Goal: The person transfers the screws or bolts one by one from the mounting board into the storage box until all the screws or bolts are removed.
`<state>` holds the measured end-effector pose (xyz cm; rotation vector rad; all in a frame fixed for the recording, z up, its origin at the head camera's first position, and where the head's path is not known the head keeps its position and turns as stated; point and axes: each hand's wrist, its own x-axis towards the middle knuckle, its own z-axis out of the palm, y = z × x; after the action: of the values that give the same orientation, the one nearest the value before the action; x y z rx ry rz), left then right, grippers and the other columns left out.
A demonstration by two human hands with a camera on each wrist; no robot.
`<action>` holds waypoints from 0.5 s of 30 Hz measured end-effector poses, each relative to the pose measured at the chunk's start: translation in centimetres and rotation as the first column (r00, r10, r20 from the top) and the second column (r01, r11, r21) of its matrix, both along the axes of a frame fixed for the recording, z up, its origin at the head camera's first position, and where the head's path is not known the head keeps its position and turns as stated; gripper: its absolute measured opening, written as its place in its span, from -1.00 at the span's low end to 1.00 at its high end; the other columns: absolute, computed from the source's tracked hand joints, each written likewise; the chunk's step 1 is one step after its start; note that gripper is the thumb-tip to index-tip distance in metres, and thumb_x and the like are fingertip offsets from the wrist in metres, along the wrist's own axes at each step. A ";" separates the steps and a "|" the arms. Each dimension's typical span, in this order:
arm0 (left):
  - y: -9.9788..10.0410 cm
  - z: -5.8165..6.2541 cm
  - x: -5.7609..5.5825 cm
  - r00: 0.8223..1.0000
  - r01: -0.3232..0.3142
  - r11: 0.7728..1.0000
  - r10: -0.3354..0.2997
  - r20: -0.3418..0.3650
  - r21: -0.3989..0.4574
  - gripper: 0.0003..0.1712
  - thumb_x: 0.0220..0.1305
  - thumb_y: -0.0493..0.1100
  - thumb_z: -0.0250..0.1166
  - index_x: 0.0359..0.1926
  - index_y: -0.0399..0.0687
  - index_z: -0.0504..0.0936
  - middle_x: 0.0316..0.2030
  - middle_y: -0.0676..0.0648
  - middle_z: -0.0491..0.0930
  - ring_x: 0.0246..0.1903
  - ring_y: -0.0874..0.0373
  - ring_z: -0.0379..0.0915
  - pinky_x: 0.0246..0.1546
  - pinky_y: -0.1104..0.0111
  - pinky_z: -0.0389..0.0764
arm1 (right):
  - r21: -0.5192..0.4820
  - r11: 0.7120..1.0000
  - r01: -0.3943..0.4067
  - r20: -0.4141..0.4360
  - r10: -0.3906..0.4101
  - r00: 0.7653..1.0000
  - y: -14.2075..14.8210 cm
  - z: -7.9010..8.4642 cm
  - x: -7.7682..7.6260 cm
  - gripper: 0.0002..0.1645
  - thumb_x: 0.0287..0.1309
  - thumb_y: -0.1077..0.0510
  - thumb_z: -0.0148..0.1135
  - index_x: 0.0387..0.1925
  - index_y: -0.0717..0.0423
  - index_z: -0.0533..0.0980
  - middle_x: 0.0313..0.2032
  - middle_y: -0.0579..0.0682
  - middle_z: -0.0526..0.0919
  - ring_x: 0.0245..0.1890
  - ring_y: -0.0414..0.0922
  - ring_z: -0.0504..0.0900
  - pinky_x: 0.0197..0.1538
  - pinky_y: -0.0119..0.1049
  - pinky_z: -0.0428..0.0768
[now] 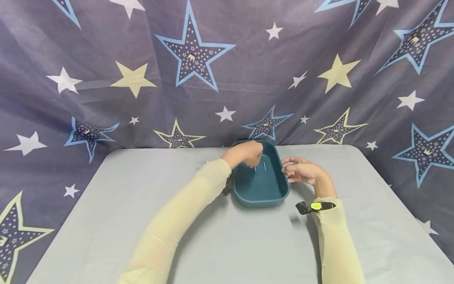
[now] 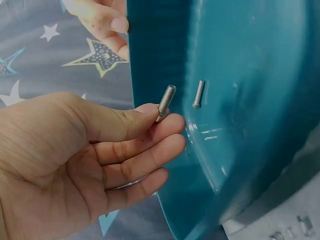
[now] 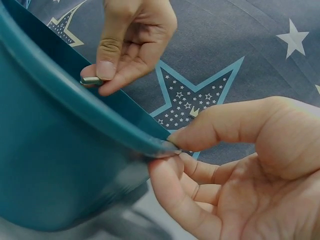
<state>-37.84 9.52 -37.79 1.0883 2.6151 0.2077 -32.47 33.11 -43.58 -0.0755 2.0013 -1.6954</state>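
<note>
A threaded metal bolt [image 2: 167, 101] is pinched between the thumb and forefinger of my left hand [image 1: 247, 153], which is above the blue-green tray [image 1: 260, 193]. A second bolt [image 2: 199, 93] lies inside the tray, close to the held one in the left wrist view. At the tray's right side, my right hand [image 1: 301, 172] grips the rim [image 3: 115, 122] between thumb and forefinger. The right wrist view shows only an end of the held bolt [image 3: 91, 80] sticking out from the left fingertips.
Left of the tray, a clear flat piece [image 1: 199, 165] with small metal parts [image 2: 304, 225] on it is partly covered by the left sleeve [image 1: 191, 197]. The grey table [image 1: 262, 244] ends at a star-patterned curtain [image 1: 241, 90].
</note>
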 end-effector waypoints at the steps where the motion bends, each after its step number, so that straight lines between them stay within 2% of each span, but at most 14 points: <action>1: 0.2 0.1 0.0 1.000 -0.004 1.000 0.004 0.008 0.001 -0.57 0.33 -0.39 0.09 -0.69 -0.01 0.45 -0.52 -0.08 0.75 -0.51 0.08 0.65 -0.56 0.45 0.43 | 0.000 1.000 -0.001 0.000 0.001 1.000 0.0 0.0 0.0 -0.50 0.24 0.31 0.04 0.20 0.27 0.20 -0.45 -0.19 0.52 -0.39 -0.29 0.53 -0.13 -0.31 0.64; 4: 0.6 0.3 -0.2 1.000 -0.015 1.000 0.014 0.009 0.009 -0.60 0.29 -0.40 0.11 -0.68 -0.03 0.49 -0.51 -0.10 0.75 -0.48 0.06 0.68 -0.51 0.44 0.46 | -0.004 1.000 0.000 0.000 0.000 1.000 0.0 -0.1 0.0 -0.49 0.24 0.31 0.03 0.20 0.27 0.20 -0.44 -0.19 0.52 -0.39 -0.29 0.52 -0.13 -0.32 0.64; 10: 1.3 0.3 -0.8 0.999 -0.044 0.999 0.043 0.020 0.015 -0.69 0.23 -0.42 0.14 -0.61 -0.07 0.57 -0.44 -0.13 0.79 -0.59 0.20 0.57 -0.40 0.43 0.53 | -0.009 1.000 0.002 -0.001 -0.002 1.000 0.0 -0.3 -0.1 -0.49 0.21 0.32 0.02 0.19 0.26 0.20 -0.43 -0.18 0.51 -0.39 -0.29 0.51 -0.14 -0.33 0.64; 15: 1.4 0.1 -1.0 0.995 -0.082 0.996 0.080 0.059 0.023 -0.70 0.29 -0.39 0.13 -0.57 -0.10 0.57 -0.39 -0.16 0.79 -0.45 0.09 0.70 -0.34 0.40 0.61 | -0.017 1.000 -0.006 -0.006 0.006 1.000 0.1 -0.2 0.0 -0.49 0.21 0.32 0.03 0.19 0.26 0.20 -0.42 -0.18 0.53 -0.39 -0.30 0.52 -0.15 -0.34 0.65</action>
<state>-38.89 10.93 -37.70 0.9704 2.6133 0.2865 -32.51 33.18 -43.83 -0.0929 1.9894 -1.7104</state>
